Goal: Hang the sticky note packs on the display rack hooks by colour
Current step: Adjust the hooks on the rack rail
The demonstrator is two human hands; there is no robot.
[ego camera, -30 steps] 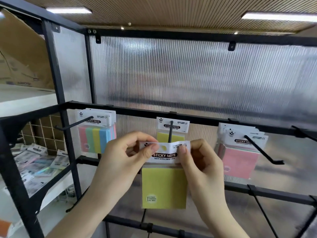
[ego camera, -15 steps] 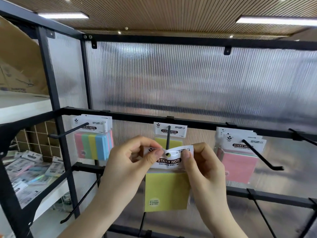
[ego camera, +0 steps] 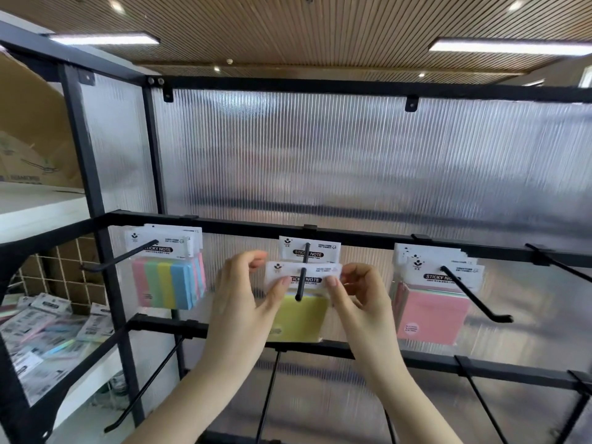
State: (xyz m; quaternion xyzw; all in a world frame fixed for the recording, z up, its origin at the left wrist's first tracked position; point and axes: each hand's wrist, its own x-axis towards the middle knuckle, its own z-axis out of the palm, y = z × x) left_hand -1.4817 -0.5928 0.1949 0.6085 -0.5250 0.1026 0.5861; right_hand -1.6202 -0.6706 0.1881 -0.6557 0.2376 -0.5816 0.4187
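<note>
— Where's the yellow pack (ego camera: 299, 318) sitting?

— On the middle hook (ego camera: 301, 283), a thin black metal rod that pokes out through the hole in the pack's white card header. The square yellow pad hangs below in glossy clear film. A second yellow pack (ego camera: 309, 249) hangs behind it on the same rod, close against the ribbed translucent panel (ego camera: 352, 161).

— And the hands?

— The left hand (ego camera: 243, 302) pinches the header's left edge between thumb and curled forefinger. The right hand (ego camera: 355, 293) pinches the right edge the same way, its other fingers bent inward.

— What else is on the rack?

— On the left hook (ego camera: 118, 259), the striped packs (ego camera: 168, 280): pink, green, yellow and blue bands, thick and blocky. On the right hook (ego camera: 474, 296), which ends in a small upturned tip, a bunch of pink packs (ego camera: 432, 312), flat and square. All hooks clip onto a matte black square-tube rail (ego camera: 368, 235).

— Anything beside the rack?

— A white shelf at lower left holds loose packs (ego camera: 41, 331); they look like wrapped stationery, though the blur makes it hard to be certain. A brown cardboard box (ego camera: 32, 129) sits above.
</note>
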